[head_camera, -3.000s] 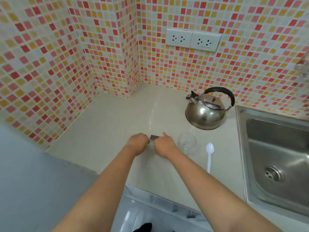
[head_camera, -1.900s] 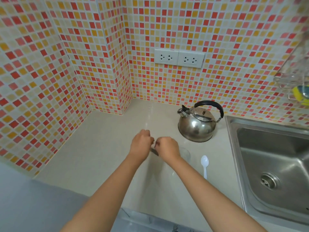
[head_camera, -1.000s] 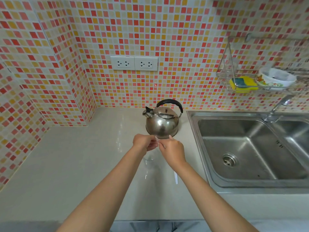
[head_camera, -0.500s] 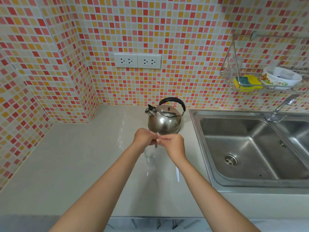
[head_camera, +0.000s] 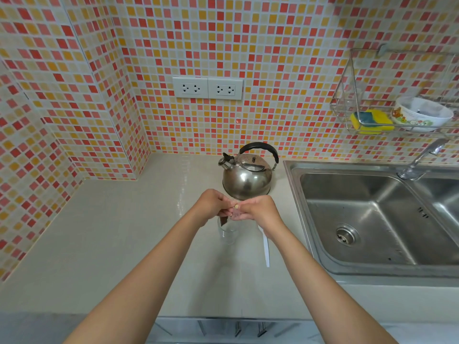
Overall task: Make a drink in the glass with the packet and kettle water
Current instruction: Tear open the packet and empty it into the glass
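Both hands stay together above the glass (head_camera: 227, 232), near the worktop's front edge. The left hand (head_camera: 214, 203) and right hand (head_camera: 258, 207) pinch the packet (head_camera: 232, 212), now lower than before. The kettle (head_camera: 247, 175) stands unmoved behind, the spoon (head_camera: 265, 247) beside the glass.

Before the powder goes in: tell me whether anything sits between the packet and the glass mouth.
Nothing visible does. Both hands, left hand and right hand, hold the packet directly above the open glass.
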The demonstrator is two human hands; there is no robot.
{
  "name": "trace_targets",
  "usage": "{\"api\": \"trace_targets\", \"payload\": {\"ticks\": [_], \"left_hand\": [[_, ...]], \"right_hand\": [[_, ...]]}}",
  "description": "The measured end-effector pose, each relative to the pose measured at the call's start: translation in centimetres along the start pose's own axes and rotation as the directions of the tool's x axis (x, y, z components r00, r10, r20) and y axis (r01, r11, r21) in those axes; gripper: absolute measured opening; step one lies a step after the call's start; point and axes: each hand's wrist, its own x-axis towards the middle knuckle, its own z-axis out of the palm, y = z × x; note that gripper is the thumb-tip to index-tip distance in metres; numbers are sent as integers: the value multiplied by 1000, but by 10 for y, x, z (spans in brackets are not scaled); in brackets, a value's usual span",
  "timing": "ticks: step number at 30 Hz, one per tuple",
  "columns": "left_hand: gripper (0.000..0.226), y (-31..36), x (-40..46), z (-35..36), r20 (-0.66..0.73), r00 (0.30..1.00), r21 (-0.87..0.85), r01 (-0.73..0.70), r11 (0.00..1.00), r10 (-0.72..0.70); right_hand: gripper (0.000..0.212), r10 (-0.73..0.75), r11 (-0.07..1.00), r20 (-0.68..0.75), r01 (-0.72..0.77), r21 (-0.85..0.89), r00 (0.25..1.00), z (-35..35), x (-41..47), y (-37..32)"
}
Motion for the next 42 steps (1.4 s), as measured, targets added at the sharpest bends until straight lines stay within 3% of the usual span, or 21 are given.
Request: {"api": "trace_targets", "payload": {"ticks": [6, 9, 13, 18, 27, 35, 38, 42], "left_hand": [[20, 5, -1, 9, -37, 999, 170, -33, 985, 40], [21, 13, -2, 16, -108, 993, 246, -11, 969, 39], [11, 24, -8, 19, -161, 986, 201, 64, 977, -31], [8, 29, -14, 22, -236, 967, 17, 103, 995, -96], [13, 26, -17, 30, -337, 941, 99, 18, 995, 16], [2, 23, -16, 27, -314, 948, -70, 37, 997, -57], [10, 18, -16, 25, -301, 951, -130, 33, 991, -71], [7, 15, -14, 26, -295, 955, -59, 11, 998, -28]], "right_hand": [[21, -63, 918, -124, 8, -397, 990, 8, 0, -4], [25, -121, 873, -182, 18, -487, 976, 12, 3, -1], [26, -148, 865, -203, 27, -501, 968, 13, 5, 2], [28, -230, 840, -214, 82, -536, 950, 15, 5, 6], [40, -363, 797, -235, 170, -580, 902, 23, 1, 15], [22, -276, 921, -287, 167, -352, 917, 22, -5, 16], [18, -241, 950, -306, 159, -270, 921, 19, -5, 12], [17, -220, 943, -301, 124, -307, 928, 18, -2, 12]]}}
